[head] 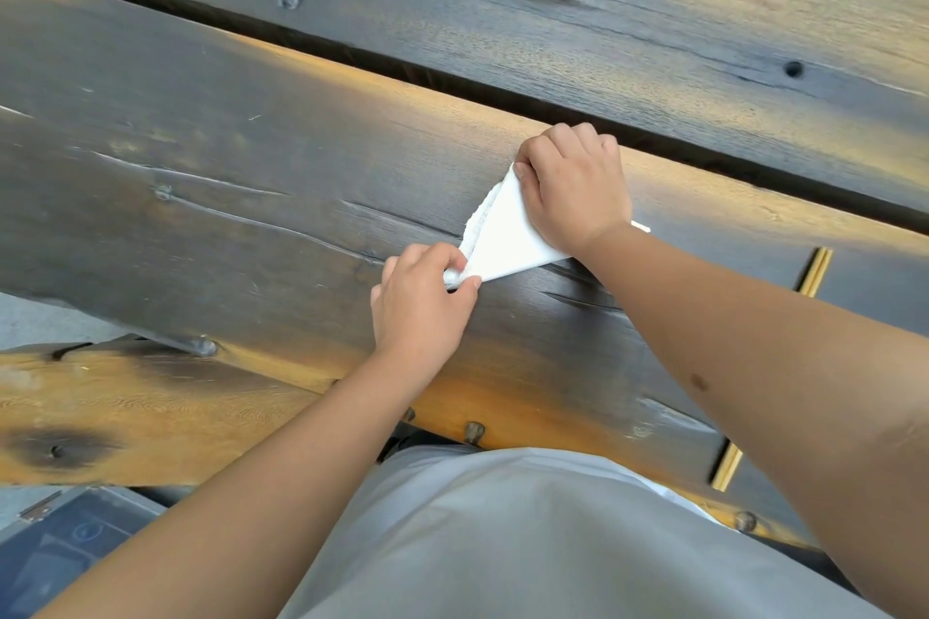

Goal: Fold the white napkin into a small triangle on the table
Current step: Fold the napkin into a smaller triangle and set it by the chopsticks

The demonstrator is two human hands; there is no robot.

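The white napkin (505,236) lies flat on the dark wooden table (226,196), and it is folded into a triangle shape. One point of the triangle is up at the far end, one is at the near left, and the third goes off to the right under an arm, where only a tiny white tip peeks out. The right hand (573,189) sits on top of the napkin on its right side, covering part of it. Its fingers are curled and pressed down, and the thumb tip pushes on the far point of the triangle. The left hand (422,302) is at the near left corner, just below and to the left of the napkin. Its thumb and first finger are pinching that corner, and a little bit of white shows between them. The left edge of the napkin (the one running between the two hands) looks layered and a bit crinkly, with more than one sheet showing. Both arms are bare and reach in from the bottom. The table is made of big planks with a dark gap (452,83) between them, well past the napkin. A grey shirt (528,543) fills the bottom middle
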